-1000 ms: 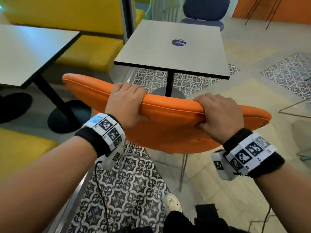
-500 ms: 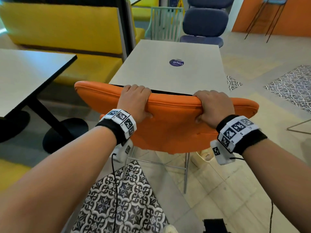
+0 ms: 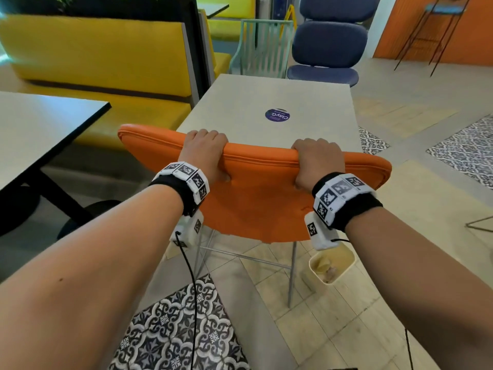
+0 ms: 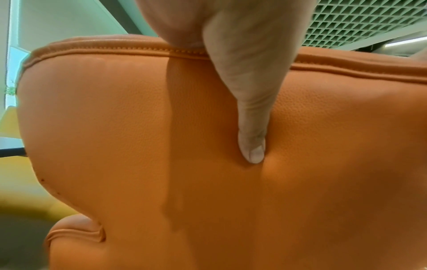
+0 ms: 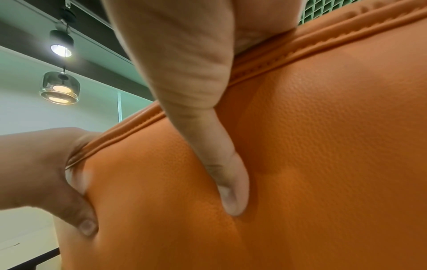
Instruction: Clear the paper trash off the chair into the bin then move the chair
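An orange padded chair (image 3: 261, 198) on thin metal legs stands before me, its backrest facing me and its front against the grey table (image 3: 269, 102). My left hand (image 3: 205, 150) grips the top edge of the backrest, fingers over the far side, thumb (image 4: 251, 144) pressed into the back. My right hand (image 3: 317, 158) grips the same edge further right, its thumb (image 5: 231, 197) also dug into the leather. A small cream bin (image 3: 332, 265) with crumpled paper inside sits on the floor by the chair's right rear leg. The chair's seat is hidden.
A second grey table (image 3: 40, 129) stands at the left, with a yellow bench (image 3: 101, 62) behind it. A blue chair (image 3: 328, 46) sits beyond the far end of the table. Open tiled floor (image 3: 426, 156) lies to the right.
The chair has gone forward toward the table, its backrest now overlapping the table's near edge. Both hands keep their grip. The bin has come into view under the right wrist.
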